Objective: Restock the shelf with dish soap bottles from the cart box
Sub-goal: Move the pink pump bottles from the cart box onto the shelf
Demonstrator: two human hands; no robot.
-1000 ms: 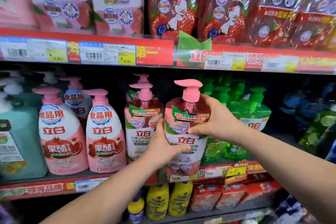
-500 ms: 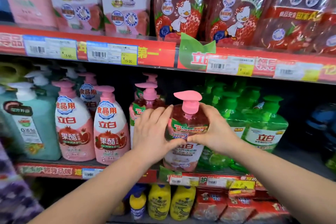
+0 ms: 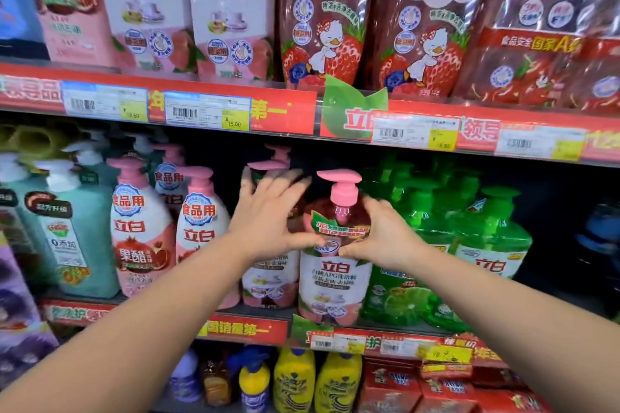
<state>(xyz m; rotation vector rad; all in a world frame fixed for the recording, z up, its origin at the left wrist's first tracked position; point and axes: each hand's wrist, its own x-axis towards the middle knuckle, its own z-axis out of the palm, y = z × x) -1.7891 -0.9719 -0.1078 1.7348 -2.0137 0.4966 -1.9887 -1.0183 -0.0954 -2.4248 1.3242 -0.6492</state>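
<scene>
Soap bottle [image 3: 335,275] (upright), green bottles [image 3: 489,235] just beside

glossy clear-plastic bottle [image 3: 333,265], pink pump

Bare shelf [image 3: 557,295] just right of green bottles [image 3: 491,241]; pink bottles [image 3: 142,235] tight leftward.
</scene>
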